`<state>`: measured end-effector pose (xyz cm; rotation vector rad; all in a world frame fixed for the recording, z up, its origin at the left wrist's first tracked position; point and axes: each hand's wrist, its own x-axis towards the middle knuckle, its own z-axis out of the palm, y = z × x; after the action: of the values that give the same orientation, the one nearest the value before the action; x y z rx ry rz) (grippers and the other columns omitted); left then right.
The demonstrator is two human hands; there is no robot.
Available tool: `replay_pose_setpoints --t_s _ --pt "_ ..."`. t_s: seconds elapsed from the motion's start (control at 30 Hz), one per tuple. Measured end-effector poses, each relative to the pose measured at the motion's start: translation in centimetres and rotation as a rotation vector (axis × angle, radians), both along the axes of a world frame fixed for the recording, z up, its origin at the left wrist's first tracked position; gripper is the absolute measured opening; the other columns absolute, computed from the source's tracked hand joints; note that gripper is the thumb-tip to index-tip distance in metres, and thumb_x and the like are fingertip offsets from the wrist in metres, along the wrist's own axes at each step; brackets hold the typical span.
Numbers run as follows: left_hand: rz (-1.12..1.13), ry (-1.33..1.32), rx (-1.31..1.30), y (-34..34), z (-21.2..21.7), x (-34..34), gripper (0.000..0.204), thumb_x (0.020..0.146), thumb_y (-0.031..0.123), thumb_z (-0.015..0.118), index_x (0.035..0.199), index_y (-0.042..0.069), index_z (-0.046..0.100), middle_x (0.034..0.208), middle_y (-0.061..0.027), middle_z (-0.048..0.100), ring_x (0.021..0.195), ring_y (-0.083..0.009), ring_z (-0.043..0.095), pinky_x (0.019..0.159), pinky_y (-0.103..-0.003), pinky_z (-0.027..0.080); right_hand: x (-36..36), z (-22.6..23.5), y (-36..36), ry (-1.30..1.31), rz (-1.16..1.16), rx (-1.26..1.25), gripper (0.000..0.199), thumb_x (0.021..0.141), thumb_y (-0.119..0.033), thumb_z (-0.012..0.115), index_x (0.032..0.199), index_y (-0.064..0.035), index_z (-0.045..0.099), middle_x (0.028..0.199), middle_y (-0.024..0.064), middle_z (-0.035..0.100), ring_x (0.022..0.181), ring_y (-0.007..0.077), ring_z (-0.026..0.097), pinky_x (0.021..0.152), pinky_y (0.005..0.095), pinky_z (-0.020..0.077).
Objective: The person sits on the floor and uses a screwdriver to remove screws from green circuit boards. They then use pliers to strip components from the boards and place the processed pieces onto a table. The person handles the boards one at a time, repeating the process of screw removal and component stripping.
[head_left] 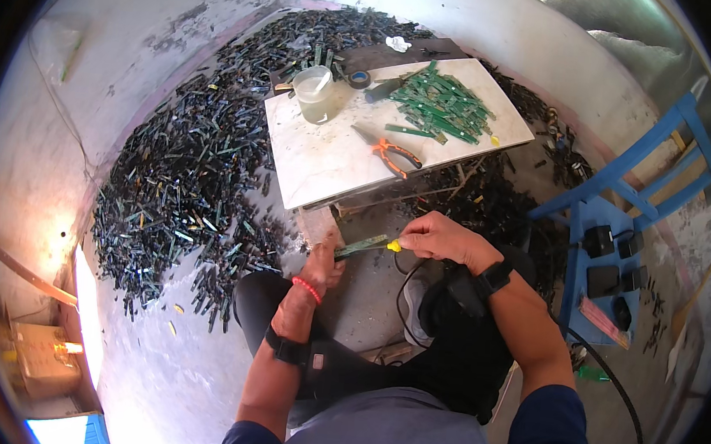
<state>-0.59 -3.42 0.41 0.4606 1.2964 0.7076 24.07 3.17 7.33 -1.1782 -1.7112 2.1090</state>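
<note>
My left hand point(322, 265) grips one end of a long narrow green circuit board strip point(362, 246), held level just below the front edge of a white slab table point(318, 166). My right hand point(441, 238) pinches a small yellow piece point(393, 245) at the strip's other end. Both wrists wear black bands, and the left also has a red bracelet. On the slab lie a heap of similar green strips point(439, 104) and orange-handled pliers point(393, 154).
A clear plastic cup point(315, 94) and a tape roll point(358, 79) stand on the slab's far side. A large dark pile of scrap strips point(194, 169) covers the floor to the left and behind. A blue wooden chair point(618, 232) carrying black blocks stands to the right.
</note>
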Motion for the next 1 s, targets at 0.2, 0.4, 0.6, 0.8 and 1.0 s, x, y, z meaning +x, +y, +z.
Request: replay_pose_setpoints --t_s 0.2,0.4,0.6,0.8,1.0 --pt "-0.029 0.024 0.006 -0.5 0.4 0.8 0.06 0.088 0.061 0.032 0.056 0.011 0.037 0.045 0.0036 0.028 0.033 -0.0069 0.02 0.032 -0.023 0.015 0.0 0.1 -0.3 -0.06 0.099 0.284 0.026 0.079 -0.023 0.065 0.082 0.0028 0.065 0.054 -0.003 0.047 0.048 0.0046 0.039 0.044 0.0211 0.0297" --pt "-0.052 -0.051 0.014 -0.4 -0.5 0.8 0.052 0.083 0.065 0.042 0.092 0.014 0.041 0.049 0.0019 0.031 0.037 -0.0066 0.022 0.034 -0.023 0.015 0.4 -0.2 -0.3 -0.088 0.111 0.176 0.024 0.078 -0.023 0.064 0.079 0.0017 0.064 0.053 -0.0027 0.048 0.048 0.0051 0.039 0.044 0.0216 0.0293" --pt "0.003 -0.124 -0.048 0.1 1.2 1.4 0.062 0.087 0.064 0.03 0.051 0.014 0.033 0.045 0.0052 0.025 0.034 -0.0063 0.017 0.033 -0.022 0.012 2.1 2.4 0.0 -0.13 0.081 0.172 0.025 0.081 -0.022 0.062 0.081 0.0027 0.064 0.054 -0.0017 0.048 0.048 0.0051 0.039 0.044 0.0212 0.0286" --pt "-0.066 -0.173 0.009 0.0 1.1 1.1 0.061 0.09 0.061 0.026 0.052 0.014 0.032 0.045 0.0053 0.026 0.034 -0.0056 0.017 0.033 -0.021 0.012 2.9 2.3 0.1 -0.078 -0.055 0.095 0.024 0.081 -0.023 0.062 0.08 0.0011 0.063 0.053 -0.002 0.046 0.045 0.0039 0.036 0.041 0.0204 0.025" --pt "-0.057 -0.197 0.024 0.0 1.0 1.1 0.06 0.09 0.06 0.026 0.053 0.014 0.032 0.046 0.0048 0.026 0.034 -0.0058 0.017 0.033 -0.021 0.012 3.3 3.1 0.3 -0.075 -0.154 0.072 0.023 0.081 -0.023 0.063 0.079 0.0003 0.063 0.052 -0.0017 0.046 0.046 0.004 0.038 0.04 0.0204 0.0253"
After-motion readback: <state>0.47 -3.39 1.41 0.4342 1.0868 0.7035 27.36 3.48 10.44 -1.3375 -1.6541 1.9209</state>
